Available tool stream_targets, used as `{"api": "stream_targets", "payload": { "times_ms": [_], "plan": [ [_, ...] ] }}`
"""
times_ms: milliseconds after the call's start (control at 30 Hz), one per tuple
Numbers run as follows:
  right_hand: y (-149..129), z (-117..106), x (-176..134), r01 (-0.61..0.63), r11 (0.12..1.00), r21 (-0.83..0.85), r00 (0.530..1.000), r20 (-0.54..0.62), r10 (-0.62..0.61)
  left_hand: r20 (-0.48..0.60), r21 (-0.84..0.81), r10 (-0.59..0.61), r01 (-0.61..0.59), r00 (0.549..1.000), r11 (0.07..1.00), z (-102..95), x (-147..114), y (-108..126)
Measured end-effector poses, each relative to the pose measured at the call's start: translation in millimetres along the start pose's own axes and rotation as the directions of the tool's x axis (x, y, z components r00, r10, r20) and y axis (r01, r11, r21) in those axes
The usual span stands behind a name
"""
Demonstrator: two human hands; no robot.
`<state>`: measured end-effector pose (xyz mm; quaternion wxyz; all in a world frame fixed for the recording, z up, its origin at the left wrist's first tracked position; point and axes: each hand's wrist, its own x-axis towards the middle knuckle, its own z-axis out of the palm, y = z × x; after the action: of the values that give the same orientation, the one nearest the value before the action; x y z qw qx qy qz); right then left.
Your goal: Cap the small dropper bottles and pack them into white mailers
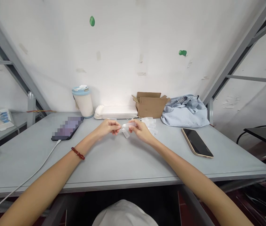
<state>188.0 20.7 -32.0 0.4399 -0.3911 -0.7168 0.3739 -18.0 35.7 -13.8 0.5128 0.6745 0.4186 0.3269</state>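
Gray desk (123, 164) against a white wall (123, 53) bearing scattered green patches (92, 21). Far left: a cream tumbler (85, 104) with a light-blue lid, standing; nearer, a dark phone (70, 128), its screen pixelated, joined to a white cable (39, 168) that crosses the near edge. Far center: a low white stack (117, 111), with an open cardboard box (150, 107) at its right. Far right: crumpled pale-blue cloth (184, 113); nearer, a second phone (197, 142), face up, screen dark. Left margin: a white power strip (1, 121). Either side: slanting gray metal bars (17, 59).
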Motion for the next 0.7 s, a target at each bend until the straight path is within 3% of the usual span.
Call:
{"api": "stream_targets", "payload": {
  "times_ms": [167, 567, 700],
  "plan": [
    [0.7, 2.9, -2.2, 0.016, 1.0, -0.005, 1.0, 0.002, -0.016, 0.039, -0.055, -0.006, 0.008, 0.999, 0.998, 0.8, -1.9, 0.9],
    [3.1, 2.4, 0.0, 0.017, 0.999, 0.047, 0.999, 0.041, -0.019, 0.105, -0.001, -0.012, 0.012, 0.994, 1.0, -9.1, 0.8, -0.7],
    [5.0, 3.2, 2.9, 0.012, 0.997, 0.083, 0.999, 0.03, -0.014, 0.061, -0.052, -0.033, 0.036, 0.998, 0.998, -14.0, 0.8, 2.0]
  ]
}}
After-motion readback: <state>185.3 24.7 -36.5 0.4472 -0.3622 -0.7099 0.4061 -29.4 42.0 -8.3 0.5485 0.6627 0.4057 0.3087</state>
